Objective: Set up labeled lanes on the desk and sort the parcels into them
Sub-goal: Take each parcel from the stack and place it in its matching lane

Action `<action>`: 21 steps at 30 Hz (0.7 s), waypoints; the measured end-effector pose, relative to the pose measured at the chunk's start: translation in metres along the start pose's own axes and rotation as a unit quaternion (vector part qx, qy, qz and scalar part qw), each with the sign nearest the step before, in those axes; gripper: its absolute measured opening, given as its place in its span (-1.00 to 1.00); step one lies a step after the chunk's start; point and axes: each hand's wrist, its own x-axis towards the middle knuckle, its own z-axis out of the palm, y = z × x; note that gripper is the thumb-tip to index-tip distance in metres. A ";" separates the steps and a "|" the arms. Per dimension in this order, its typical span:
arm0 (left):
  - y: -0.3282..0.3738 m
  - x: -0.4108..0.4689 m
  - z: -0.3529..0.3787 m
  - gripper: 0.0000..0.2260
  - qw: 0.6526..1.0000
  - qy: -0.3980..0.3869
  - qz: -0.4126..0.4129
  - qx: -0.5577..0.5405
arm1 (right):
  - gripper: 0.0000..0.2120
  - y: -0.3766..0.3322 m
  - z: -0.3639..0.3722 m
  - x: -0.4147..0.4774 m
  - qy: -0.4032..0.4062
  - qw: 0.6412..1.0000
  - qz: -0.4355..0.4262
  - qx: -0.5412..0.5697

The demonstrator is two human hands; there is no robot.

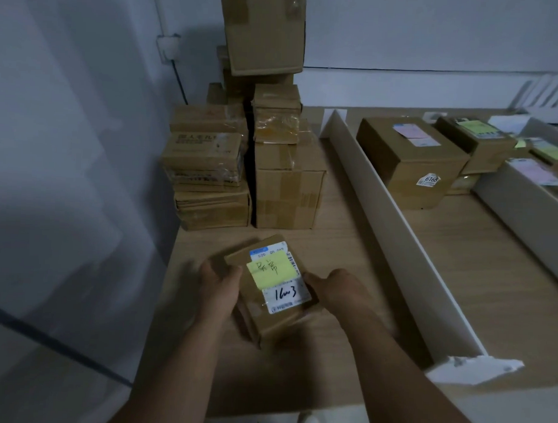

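Plainly small and flat, the parcel [277, 321] looks light and fairly stiff. Its taped cardboard may be a bit slick, so the two long edges are the sensible place to hold it.

The left hand [219, 286] grips the left edge with its fingers wrapped over it. The right hand [335, 289] clasps the right edge, thumb on top and the other fingers hidden underneath.

It lies face up between the fingers, seemingly lifted just off the desk [459, 265]. Note [271, 272] and label [286, 295] read toward the person. The long axis runs away from the body, far end leaning slightly left.

Beyond the fingertips stands a stack [288, 186] of boxes. Right of the right fingers runs a divider [394, 221], and past it sits a labelled box [412, 159].
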 end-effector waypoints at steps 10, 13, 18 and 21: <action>-0.015 -0.013 -0.001 -0.86 0.990 -0.134 -0.038 0.006 | -0.80 -0.006 0.013 -0.005 -0.066 0.981 -0.052 0.177; -0.016 -0.018 -0.004 -0.82 0.990 -0.142 -0.020 0.002 | -0.75 -0.006 0.018 -0.008 -0.051 0.978 -0.047 0.195; -0.016 -0.027 -0.008 -0.73 0.989 -0.149 0.010 0.021 | -0.63 -0.003 0.025 -0.027 -0.016 0.977 -0.088 0.191; -0.017 -0.035 -0.009 -0.70 0.989 -0.136 0.056 0.031 | -0.65 0.005 0.027 -0.042 0.020 0.963 -0.099 0.248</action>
